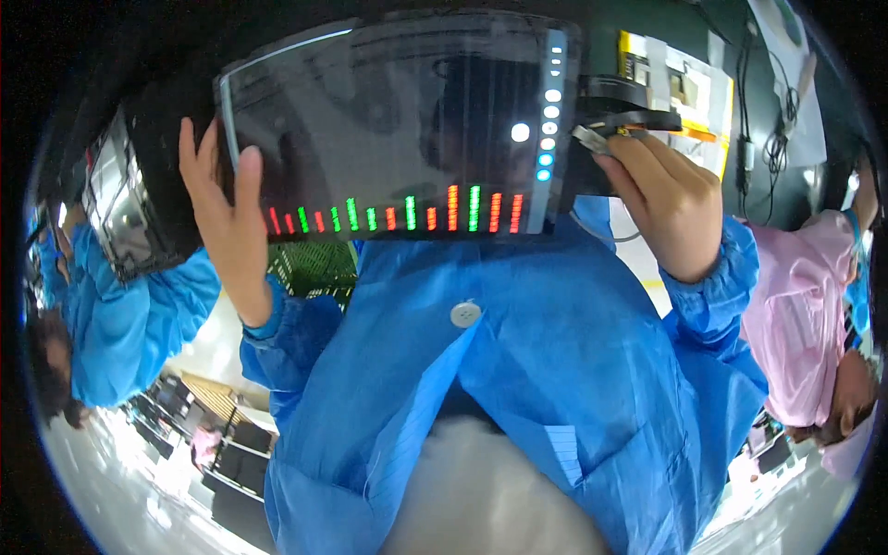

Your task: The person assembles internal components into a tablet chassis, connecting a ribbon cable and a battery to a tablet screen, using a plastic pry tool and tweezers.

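Left hand (227, 222): spread at display's (388, 120) edge
Right hand (671, 190): pinching plug (589, 140) (display just leftward)
Plug step: seemingly positioning
Plug next: probably careful alignment

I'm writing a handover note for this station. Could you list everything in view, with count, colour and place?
Screen: one, dark with red and green bars, upper middle
Connector: one, silver, between right fingertips
Yellow-edged sheet: one, mostly white, upper right
Cables: several, black, upper right
Worktop: one, dark green, upper right
Lattice, perhaps a crate: one, green, below screen's left
Person in blue: one, left
Person in pink: one, right
Background: too small to count
Coat: one, blue, centre
Left hand: one, bare, at screen's left edge
Right hand: one, bare, right of screen
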